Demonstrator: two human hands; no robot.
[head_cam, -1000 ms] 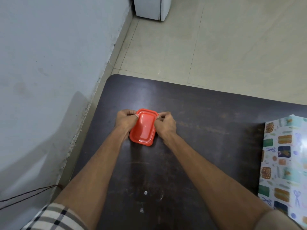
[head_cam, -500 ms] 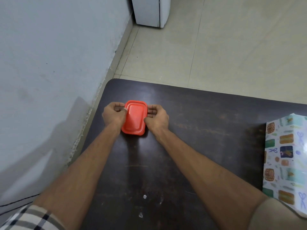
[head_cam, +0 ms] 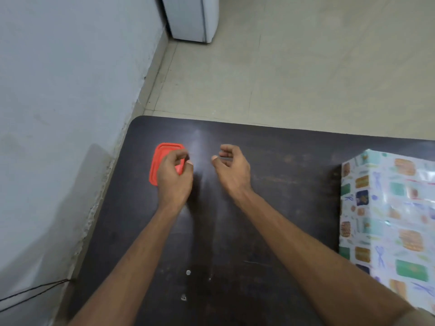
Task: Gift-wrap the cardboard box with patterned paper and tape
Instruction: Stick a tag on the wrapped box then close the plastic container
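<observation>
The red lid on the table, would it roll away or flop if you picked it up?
Probably neither. The red lid is flat and rectangular with rounded corners, lying flat on the dark table, so it should slide, not roll. Its raised rim suggests stiff plastic that keeps its shape. It looks thin, so likely light; the left hand over it could lift it easily.

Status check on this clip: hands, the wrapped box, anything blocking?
Left hand loosely curled over red container, grip unclear. Right hand open, empty. Wrapped box at table's right edge, untouched. Nothing between.
</observation>
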